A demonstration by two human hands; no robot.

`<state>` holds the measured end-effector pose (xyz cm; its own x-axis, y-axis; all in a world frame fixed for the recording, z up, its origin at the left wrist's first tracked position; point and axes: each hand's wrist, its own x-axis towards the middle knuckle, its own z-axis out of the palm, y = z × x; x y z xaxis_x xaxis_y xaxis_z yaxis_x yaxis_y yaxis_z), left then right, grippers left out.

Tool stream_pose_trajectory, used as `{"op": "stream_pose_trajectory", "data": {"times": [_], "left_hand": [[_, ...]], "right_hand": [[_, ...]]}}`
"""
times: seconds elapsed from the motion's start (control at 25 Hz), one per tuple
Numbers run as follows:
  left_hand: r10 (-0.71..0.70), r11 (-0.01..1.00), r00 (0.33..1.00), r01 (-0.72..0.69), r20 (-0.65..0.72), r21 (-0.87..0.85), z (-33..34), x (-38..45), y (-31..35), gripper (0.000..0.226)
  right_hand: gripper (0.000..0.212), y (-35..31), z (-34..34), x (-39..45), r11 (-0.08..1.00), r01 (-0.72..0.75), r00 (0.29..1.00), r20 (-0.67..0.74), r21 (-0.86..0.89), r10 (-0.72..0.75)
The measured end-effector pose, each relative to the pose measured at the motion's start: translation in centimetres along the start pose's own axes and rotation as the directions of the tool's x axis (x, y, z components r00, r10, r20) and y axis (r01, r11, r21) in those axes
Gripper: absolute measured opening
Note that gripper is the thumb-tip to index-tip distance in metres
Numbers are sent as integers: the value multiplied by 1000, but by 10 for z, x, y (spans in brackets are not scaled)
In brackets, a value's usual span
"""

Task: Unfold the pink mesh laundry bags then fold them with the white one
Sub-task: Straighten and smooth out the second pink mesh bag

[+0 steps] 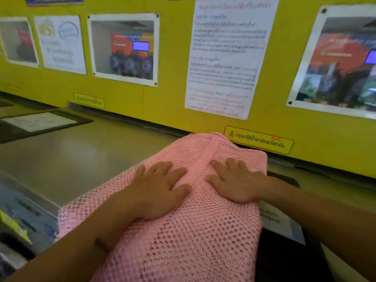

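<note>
A pink mesh laundry bag lies spread flat on the steel counter, running from the near edge up to the yellow wall. A denser pink band runs lengthwise down its far half. My left hand presses flat on the mesh left of that band, fingers spread. On the other side of the band my right hand lies flat, fingers apart, near the bag's right edge. Neither hand grips the fabric. No white bag is in view.
The yellow wall behind the counter carries taped notices and photos, with a yellow warning sticker just past the bag's far end. A framed sheet lies at the far left. A dark panel with a white label sits right of the bag.
</note>
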<state>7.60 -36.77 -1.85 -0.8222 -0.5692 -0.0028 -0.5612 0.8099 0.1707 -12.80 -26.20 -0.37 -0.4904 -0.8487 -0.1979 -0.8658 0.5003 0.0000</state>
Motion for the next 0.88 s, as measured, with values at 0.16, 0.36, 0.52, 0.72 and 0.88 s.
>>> {"op": "stream_pose_trajectory", "data": {"times": [0.16, 0.36, 0.52, 0.72, 0.88], "left_hand": [[-29, 999, 1000, 29, 12, -16, -7, 7, 1, 86], [-47, 997, 999, 48, -25, 58, -31, 16, 29, 75], [147, 984, 937, -170, -317, -44, -41, 18, 104, 50], [358, 850, 756, -507, -548, -144, -39, 21, 244, 34], [427, 797, 764, -571, -484, -198, -25, 18, 322, 35]], "right_hand": [[81, 8, -11, 7, 991, 110, 993, -45, 70, -107], [61, 68, -42, -47, 962, 257, 956, -168, 89, -240], [58, 176, -67, -126, 998, 47, 990, -134, -49, -53], [58, 308, -61, -219, 911, -384, 921, 6, -147, 389], [63, 335, -36, -253, 865, -496, 858, 193, 75, 475]]}}
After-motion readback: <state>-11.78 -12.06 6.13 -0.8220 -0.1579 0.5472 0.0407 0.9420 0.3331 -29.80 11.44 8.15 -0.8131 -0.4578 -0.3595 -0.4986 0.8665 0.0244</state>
